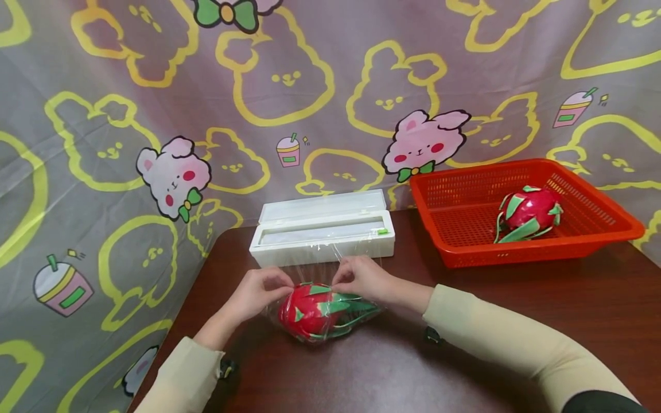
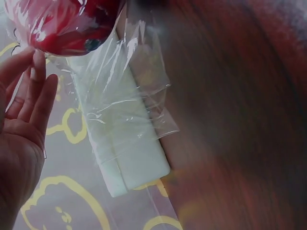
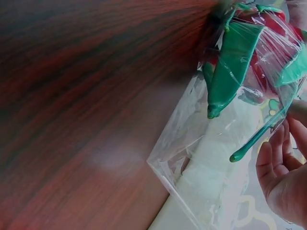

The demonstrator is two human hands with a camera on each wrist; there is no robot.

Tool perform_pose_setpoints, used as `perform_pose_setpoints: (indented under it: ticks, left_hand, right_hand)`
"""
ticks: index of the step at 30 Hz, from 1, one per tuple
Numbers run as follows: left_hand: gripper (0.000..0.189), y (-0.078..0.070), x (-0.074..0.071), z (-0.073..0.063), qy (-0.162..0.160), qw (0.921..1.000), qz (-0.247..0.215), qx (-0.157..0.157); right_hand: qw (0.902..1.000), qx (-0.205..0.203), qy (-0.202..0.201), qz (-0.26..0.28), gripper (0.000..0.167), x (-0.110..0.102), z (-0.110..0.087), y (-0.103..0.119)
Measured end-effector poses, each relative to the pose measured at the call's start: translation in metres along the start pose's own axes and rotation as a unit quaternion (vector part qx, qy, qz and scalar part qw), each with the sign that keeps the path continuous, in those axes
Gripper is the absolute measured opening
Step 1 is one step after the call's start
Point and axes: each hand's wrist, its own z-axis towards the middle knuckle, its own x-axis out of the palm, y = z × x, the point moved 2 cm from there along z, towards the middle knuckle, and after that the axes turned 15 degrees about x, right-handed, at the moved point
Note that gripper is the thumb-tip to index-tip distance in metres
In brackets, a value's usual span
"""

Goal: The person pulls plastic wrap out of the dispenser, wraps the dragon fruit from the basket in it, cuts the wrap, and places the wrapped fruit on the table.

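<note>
A red dragon fruit (image 1: 312, 312) with green scales lies on the table, with clear cling film (image 2: 117, 96) over and around it. My left hand (image 1: 260, 292) pinches the film between thumb and fingers at the fruit's far left side. On the other side, my right hand (image 1: 364, 280) pinches the film close to the green scales. Loose film trails beyond the fruit toward a white cling film box (image 1: 320, 252), and its free corner (image 3: 165, 163) hangs out in the right wrist view. In that view long green scales (image 3: 232, 67) show through the film.
The box stands at the back of the brown table (image 1: 351, 373) with its lid (image 1: 325, 207) raised and a green slider (image 1: 383, 232) at its right end. A red plastic basket (image 1: 496, 252) at the back right holds another dragon fruit (image 1: 532, 211). A patterned curtain (image 1: 330, 86) hangs behind.
</note>
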Motion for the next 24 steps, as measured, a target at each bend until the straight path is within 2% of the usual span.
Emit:
perform_pose_setpoints:
  ticks: [3, 7, 13, 15, 19, 22, 24]
  left_hand:
    - [0.015, 0.0, 0.001, -0.004, 0.002, 1.0, 0.0, -0.003]
    - [0.018, -0.003, 0.0, -0.01, 0.015, 0.9998, 0.0, 0.012]
    - [0.033, -0.014, -0.001, -0.022, 0.037, 0.9984, -0.039, 0.017]
    - [0.037, -0.016, 0.0, -0.025, 0.041, 0.998, -0.044, 0.018]
    - [0.043, -0.017, 0.001, -0.029, 0.042, 0.9981, -0.04, 0.022]
    - [0.043, -0.016, 0.001, -0.03, 0.04, 0.9983, -0.036, 0.021]
    - [0.043, -0.016, 0.002, -0.03, 0.04, 0.9983, -0.036, 0.021]
  right_hand:
    - [0.9997, -0.017, 0.01, -0.014, 0.006, 0.002, -0.001, -0.001]
    - [0.9992, -0.027, 0.013, -0.027, 0.01, 0.002, -0.002, -0.002]
    - [0.9992, -0.034, -0.005, -0.019, 0.019, -0.007, -0.006, -0.002]
    - [0.9984, -0.056, -0.003, -0.004, 0.018, -0.012, -0.009, 0.001]
    - [0.9917, -0.127, 0.017, 0.011, 0.016, -0.013, -0.015, 0.006]
    - [0.985, -0.171, 0.024, -0.012, 0.013, -0.01, -0.017, 0.008]
    - [0.983, -0.179, 0.019, -0.038, 0.011, -0.009, -0.017, 0.009]
